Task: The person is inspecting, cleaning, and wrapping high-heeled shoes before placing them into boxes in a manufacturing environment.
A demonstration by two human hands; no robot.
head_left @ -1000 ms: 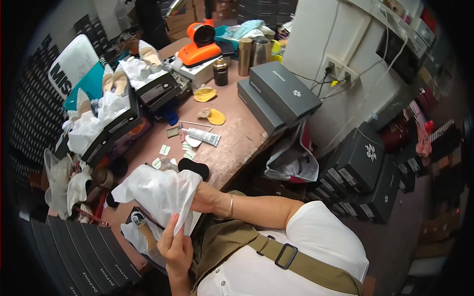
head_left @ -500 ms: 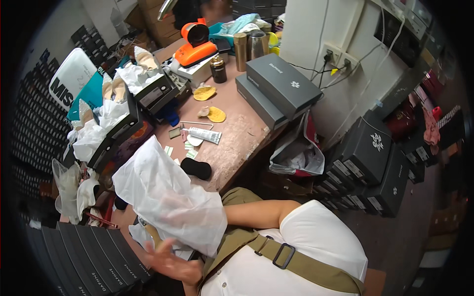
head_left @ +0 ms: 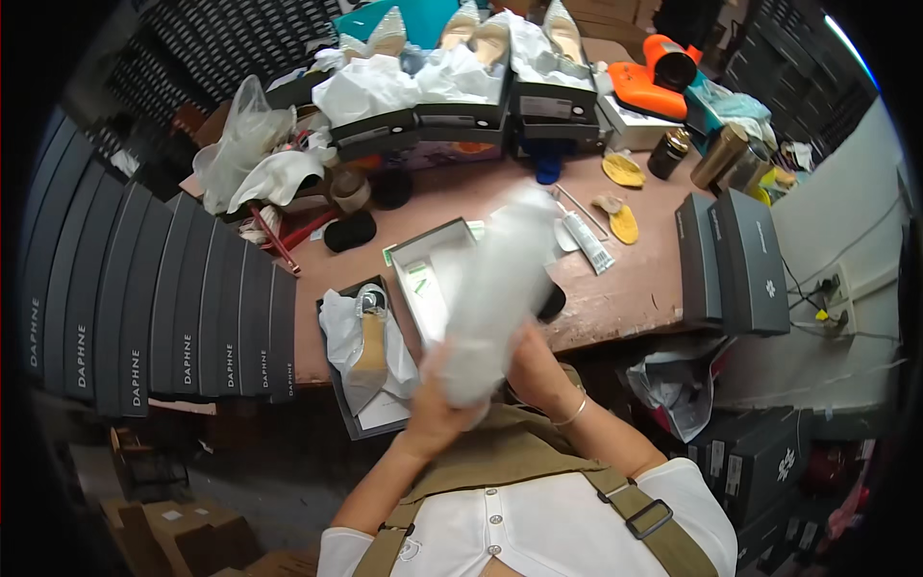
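Note:
A thin white sheet, tissue paper or a soft bag, is bunched into a long upright bundle (head_left: 505,269) and blurred by motion. My left hand (head_left: 444,399) is closed on its lower left side, and my right hand (head_left: 540,370) grips its lower right side. Whether anything is inside the bundle I cannot tell. Left of it, an open dark shoe box (head_left: 338,402) holds a shoe with a tan insole (head_left: 368,346) lying on white tissue. Partly behind the bundle is a second open box or lid (head_left: 409,260), pale inside, with a green-marked slip in it.
Stacked dark shoe boxes (head_left: 192,298) stand at the left. Open boxes with pale pointed shoes (head_left: 490,43) line the back. A tube (head_left: 588,242), yellow pads (head_left: 623,171), a dark jar (head_left: 669,154) and an orange device (head_left: 649,82) are to the right, with two grey boxes (head_left: 750,264) at the table's edge.
The view has swung left. The spread white sheet has become a narrow bundle. My left hand, open before, now holds it together with my right.

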